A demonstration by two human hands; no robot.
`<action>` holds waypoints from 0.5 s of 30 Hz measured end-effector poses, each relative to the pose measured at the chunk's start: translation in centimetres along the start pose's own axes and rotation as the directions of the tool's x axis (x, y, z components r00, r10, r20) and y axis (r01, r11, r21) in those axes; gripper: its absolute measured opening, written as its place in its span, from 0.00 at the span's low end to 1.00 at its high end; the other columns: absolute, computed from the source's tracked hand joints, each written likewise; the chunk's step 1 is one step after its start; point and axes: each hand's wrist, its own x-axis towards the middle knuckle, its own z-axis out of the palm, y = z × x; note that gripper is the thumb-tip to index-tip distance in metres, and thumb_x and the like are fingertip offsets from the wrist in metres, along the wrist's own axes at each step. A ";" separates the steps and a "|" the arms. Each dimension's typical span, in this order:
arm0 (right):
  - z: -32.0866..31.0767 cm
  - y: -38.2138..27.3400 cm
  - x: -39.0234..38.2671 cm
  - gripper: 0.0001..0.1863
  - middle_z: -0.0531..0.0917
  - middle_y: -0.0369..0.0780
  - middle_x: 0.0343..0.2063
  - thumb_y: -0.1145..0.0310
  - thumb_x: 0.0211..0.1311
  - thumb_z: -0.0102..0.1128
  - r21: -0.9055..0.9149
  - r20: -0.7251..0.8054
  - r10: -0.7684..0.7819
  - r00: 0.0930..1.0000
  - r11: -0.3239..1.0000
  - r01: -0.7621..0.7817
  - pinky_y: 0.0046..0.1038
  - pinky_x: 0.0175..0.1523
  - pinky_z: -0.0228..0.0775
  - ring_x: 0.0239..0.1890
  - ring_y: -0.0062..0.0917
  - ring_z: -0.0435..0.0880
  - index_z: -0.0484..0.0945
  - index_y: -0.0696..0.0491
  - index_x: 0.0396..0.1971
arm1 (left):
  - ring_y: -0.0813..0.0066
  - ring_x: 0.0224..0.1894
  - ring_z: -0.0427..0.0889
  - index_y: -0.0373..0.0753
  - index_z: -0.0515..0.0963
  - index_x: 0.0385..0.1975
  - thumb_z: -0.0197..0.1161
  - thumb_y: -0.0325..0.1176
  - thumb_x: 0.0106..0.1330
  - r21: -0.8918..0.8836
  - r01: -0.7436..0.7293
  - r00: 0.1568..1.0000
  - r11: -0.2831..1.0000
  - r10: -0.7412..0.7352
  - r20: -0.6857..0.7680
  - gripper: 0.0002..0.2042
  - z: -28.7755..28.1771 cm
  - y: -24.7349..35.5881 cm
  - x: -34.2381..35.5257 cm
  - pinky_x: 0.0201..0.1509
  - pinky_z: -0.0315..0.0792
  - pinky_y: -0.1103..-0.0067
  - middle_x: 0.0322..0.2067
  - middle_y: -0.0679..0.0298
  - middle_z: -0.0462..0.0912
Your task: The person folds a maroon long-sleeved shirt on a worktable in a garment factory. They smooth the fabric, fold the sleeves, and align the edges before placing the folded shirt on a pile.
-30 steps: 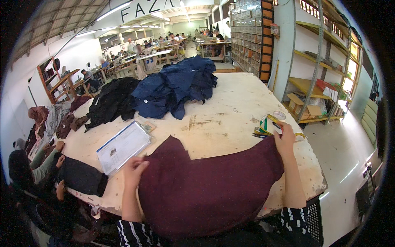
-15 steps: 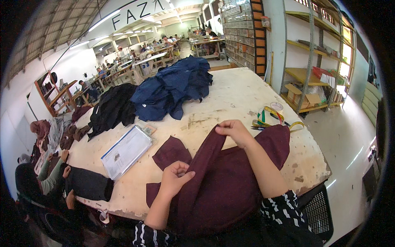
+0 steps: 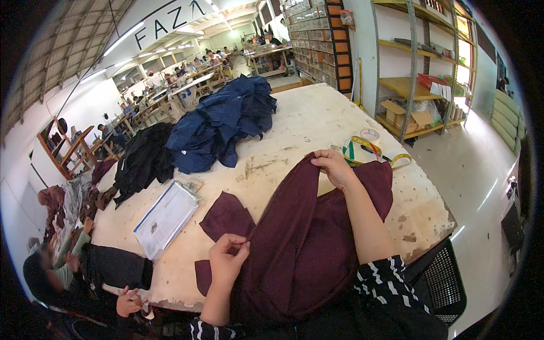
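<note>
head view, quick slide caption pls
Left hand and right hand hold maroon cloth at a pale worktable, a navy fabric pile beyond.

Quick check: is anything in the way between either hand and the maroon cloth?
Nothing visible: the left hand and right hand both pinch the maroon cloth directly. The tape measure lies beyond the right hand, not in between.

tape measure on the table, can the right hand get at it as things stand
Probably yes: the tape measure lies close beside the right hand and nothing seems in between, though that hand pinches the maroon fabric.
</note>
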 end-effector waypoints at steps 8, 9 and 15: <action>-1.5 0.4 0.1 0.11 0.81 0.39 0.32 0.87 0.50 0.49 0.102 0.077 -0.325 0.942 0.943 0.317 0.23 0.48 0.66 0.37 0.22 0.76 0.72 0.54 0.19 | 0.69 0.31 0.79 0.39 0.75 0.24 0.64 0.21 0.42 0.621 -0.653 0.652 0.433 0.738 0.172 0.09 0.1 1.3 0.1 0.41 0.73 0.71 0.33 0.63 0.82; -1.4 0.4 0.2 0.12 0.81 0.40 0.32 0.88 0.50 0.48 0.114 0.066 -0.325 0.944 0.942 0.316 0.23 0.48 0.67 0.37 0.22 0.77 0.71 0.53 0.19 | 0.69 0.32 0.80 0.40 0.75 0.24 0.65 0.21 0.42 0.628 -0.660 0.644 0.413 0.742 0.189 0.09 0.1 1.4 0.0 0.42 0.73 0.70 0.33 0.64 0.82; -1.7 0.7 0.8 0.12 0.80 0.42 0.33 0.90 0.51 0.46 0.166 -0.063 -0.358 0.932 0.917 0.363 0.24 0.45 0.70 0.36 0.25 0.78 0.71 0.55 0.20 | 0.75 0.25 0.77 0.37 0.76 0.27 0.66 0.23 0.45 0.456 -0.351 0.918 0.818 0.397 -0.005 0.09 1.4 1.3 -0.7 0.34 0.73 0.80 0.30 0.62 0.81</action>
